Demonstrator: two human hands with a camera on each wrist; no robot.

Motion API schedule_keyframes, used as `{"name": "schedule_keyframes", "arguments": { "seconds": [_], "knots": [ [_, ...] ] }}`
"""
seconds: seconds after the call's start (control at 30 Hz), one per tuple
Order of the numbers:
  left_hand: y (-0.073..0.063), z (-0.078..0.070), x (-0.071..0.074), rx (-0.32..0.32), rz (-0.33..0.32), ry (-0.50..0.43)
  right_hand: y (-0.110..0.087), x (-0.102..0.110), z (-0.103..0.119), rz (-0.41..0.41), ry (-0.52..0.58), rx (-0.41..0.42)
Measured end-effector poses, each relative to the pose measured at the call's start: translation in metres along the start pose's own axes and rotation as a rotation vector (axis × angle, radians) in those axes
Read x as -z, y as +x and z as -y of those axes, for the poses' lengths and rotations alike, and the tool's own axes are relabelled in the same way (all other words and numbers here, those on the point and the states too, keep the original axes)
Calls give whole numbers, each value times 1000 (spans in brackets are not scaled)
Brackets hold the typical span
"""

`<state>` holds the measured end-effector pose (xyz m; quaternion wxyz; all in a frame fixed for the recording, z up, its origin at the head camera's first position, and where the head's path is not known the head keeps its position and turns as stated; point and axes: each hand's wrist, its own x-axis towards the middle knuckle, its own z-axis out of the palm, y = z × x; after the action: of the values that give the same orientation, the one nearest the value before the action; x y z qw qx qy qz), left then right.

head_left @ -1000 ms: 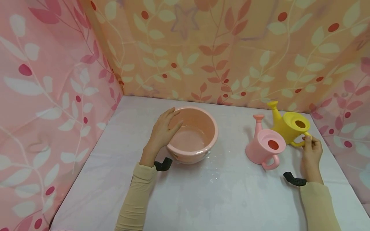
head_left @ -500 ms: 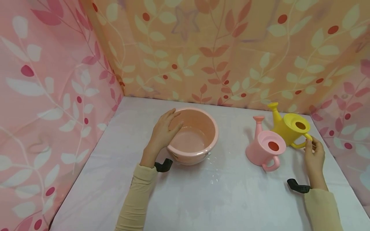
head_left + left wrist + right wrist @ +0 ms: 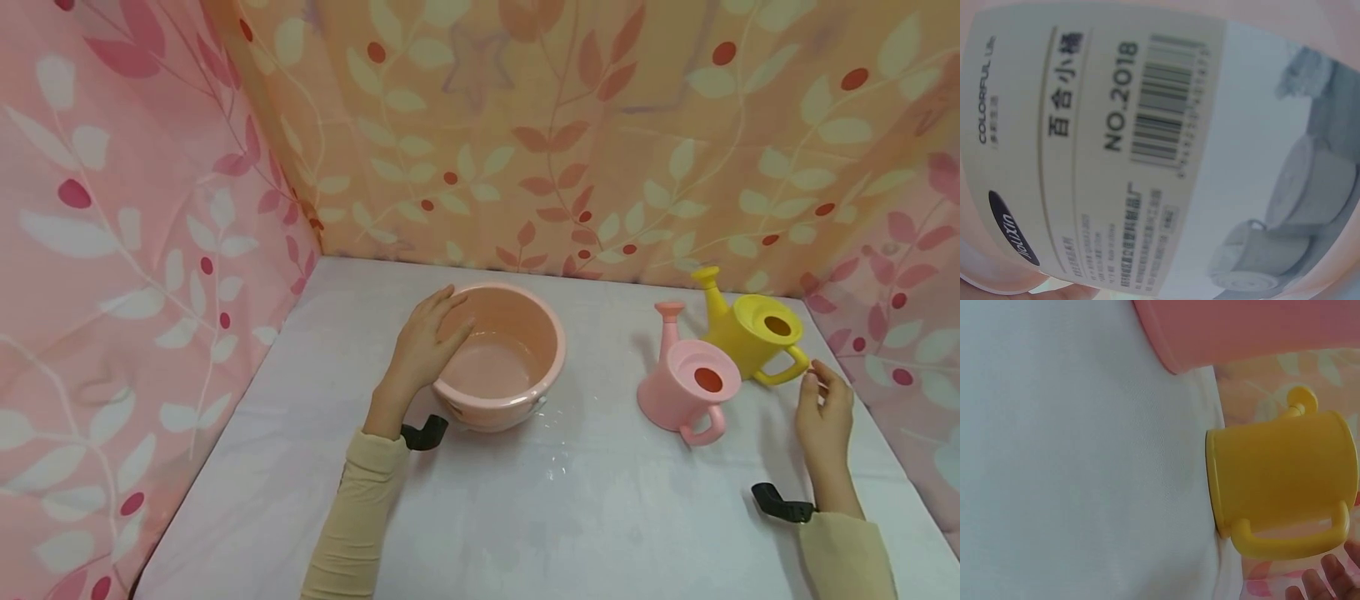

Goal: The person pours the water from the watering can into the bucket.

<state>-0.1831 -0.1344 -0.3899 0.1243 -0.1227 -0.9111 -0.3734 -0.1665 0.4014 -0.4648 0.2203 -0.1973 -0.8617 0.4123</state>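
My left hand (image 3: 422, 346) rests on the left rim of a round, light-pink bucket (image 3: 498, 412), fingers fairly straight and the thumb over its inside. Up close in the left wrist view, a printed label with a barcode (image 3: 1166, 103) covers the bucket's outer wall. On the right, a yellow watering can (image 3: 750, 333) stands upright. Just beside its handle is my right hand (image 3: 825, 417), fingers loosely bent, holding nothing. The right wrist view has the yellow can's handle (image 3: 1291, 547) above the fingertips, with a gap between. A pink watering can (image 3: 686, 387) stands left of the yellow one.
Wet drops (image 3: 555, 454) lie on the white tabletop (image 3: 600, 517) right of the bucket. Leaf-patterned cloth walls (image 3: 480, 167) close off the back and both sides. Each wrist carries a small black camera mount (image 3: 783, 504).
My right hand has let go of the yellow watering can's handle and drawn back toward the near right. The left hand, the bucket and both cans have stayed put.
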Motion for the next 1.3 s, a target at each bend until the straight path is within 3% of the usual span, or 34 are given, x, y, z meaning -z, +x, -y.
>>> {"name": "schedule_keyframes", "arguments": {
  "seconds": [0.63,0.9,1.0,1.1,1.23,1.3],
  "knots": [
    [-1,2,-2,3,-8,-7,-38,-5,24,20,-4,5],
    [-1,2,-2,1,-5,-7,-52,-9,27,27,22,79],
    [0,2,-2,-3,-4,-5,-52,-13,18,16,49,126],
    [0,2,-2,-2,-6,-4,-43,-22,-10,17,71,178],
    [-1,1,-1,-3,-6,-7,-34,-35,-47,38,34,180],
    [-1,1,-1,1,-5,-9,-36,-39,-53,49,13,180]
  ]
}}
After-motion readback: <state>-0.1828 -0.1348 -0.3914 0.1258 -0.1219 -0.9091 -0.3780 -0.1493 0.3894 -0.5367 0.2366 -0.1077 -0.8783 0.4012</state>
